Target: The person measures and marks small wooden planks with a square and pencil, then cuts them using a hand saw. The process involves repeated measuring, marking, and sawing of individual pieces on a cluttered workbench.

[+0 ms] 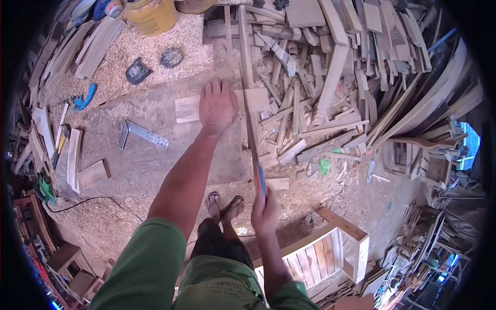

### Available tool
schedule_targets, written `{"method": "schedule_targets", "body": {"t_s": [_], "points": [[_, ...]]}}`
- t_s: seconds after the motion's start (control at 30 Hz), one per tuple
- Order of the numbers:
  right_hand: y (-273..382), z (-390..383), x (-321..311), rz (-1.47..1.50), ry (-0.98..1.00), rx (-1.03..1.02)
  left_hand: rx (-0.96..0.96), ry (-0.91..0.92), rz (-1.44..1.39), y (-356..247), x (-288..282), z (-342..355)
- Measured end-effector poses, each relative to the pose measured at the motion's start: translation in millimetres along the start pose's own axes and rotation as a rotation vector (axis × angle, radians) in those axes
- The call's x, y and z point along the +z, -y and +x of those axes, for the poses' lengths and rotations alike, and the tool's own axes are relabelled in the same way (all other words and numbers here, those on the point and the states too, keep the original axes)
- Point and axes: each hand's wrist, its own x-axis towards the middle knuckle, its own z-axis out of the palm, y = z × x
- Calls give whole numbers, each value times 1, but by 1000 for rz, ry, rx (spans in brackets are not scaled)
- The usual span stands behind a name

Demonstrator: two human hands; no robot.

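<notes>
Smooth wooden board (187,109), dull metal saw blade (252,132), rough wooden worktop (199,155), plastic bucket (151,19)

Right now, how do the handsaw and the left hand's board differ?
The handsaw looks narrow; the board looks broader. The handsaw has a blue handle; the board is bare pale wood. The handsaw points away from the body; the board lies crosswise. Each has a hand on it: right hand and left hand, respectively.
</notes>
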Motion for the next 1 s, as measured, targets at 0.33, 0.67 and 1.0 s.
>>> {"method": "schedule_targets", "body": {"t_s": [0.33,0.67,1.0], "points": [[49,92,21,53,-56,-45,10,51,-50,-8,-1,2],[-13,-99,-49,35,66,79,25,-15,-43,-5,-10,5],[30,-8,-22,0,43,41,-10,11,-13,-3,-4,2]]}}
